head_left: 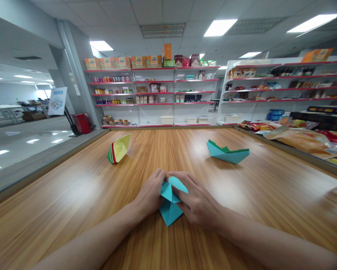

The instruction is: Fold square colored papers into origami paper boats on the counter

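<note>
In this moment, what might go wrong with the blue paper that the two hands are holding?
The blue paper is folded and held between the left hand and the right hand, so uneven pulling might tear or misshape it. The hands also hide part of it, so a crooked crease could go unnoticed there.

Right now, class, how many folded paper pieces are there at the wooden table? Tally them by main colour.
Blue: 2 (folded blue paper in the left hand and right hand; green-rimmed boat)
Yellow: 1 (yellow paper with red and green edges)
Total: 3
</note>
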`<state>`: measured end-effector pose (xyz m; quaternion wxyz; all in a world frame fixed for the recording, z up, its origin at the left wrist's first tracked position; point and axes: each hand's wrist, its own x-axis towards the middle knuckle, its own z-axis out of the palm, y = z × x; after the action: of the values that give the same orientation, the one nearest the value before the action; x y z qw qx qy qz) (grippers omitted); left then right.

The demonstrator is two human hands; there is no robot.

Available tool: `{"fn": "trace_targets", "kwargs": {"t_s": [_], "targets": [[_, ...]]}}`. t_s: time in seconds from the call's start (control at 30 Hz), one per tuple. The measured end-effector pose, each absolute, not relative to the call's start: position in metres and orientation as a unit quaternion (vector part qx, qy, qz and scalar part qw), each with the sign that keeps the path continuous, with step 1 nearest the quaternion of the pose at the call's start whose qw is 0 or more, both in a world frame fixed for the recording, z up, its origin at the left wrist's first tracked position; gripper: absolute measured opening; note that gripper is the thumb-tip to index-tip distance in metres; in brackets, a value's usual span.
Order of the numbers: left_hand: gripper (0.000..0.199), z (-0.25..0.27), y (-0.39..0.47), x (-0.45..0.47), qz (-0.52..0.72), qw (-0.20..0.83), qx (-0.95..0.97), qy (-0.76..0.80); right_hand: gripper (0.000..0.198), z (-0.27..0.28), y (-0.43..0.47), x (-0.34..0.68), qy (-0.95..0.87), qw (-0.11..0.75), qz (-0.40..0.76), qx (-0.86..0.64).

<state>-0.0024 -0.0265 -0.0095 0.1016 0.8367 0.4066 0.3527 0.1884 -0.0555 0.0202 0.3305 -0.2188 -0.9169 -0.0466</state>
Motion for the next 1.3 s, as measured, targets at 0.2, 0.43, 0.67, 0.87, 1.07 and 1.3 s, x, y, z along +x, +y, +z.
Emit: {"fn": "trace_targets", "kwargs": {"t_s": [0.2,0.43,0.67,0.87,1.07,1.3], "targets": [[0.012,-0.007,-0.028,-0.002,0.348,0.111,0.831,0.419,0.025,0.020,-0.055,0.187,-0.932,0.302,-0.039,-0.197],[0.016,-0.006,-0.031,-0.002,0.363,0.110,0.829,0.411,0.025,0.022,-0.055,0.188,-0.936,0.290,-0.045,-0.194],[0.019,-0.009,-0.028,-0.002,0.348,0.089,0.836,0.415,0.016,0.021,-0.062,0.186,-0.902,0.366,-0.088,-0.212],[0.022,-0.011,-0.026,-0.003,0.340,0.095,0.841,0.410,0.009,0.018,-0.065,0.186,-0.902,0.385,-0.058,-0.186],[0.029,-0.006,-0.030,-0.004,0.406,0.109,0.818,0.392,0.017,0.011,-0.055,0.187,-0.828,0.507,0.019,-0.238],[0.039,0.006,-0.043,-0.007,0.491,0.126,0.805,0.308,0.024,0.013,-0.040,0.193,-0.704,0.595,0.090,-0.378]]}}
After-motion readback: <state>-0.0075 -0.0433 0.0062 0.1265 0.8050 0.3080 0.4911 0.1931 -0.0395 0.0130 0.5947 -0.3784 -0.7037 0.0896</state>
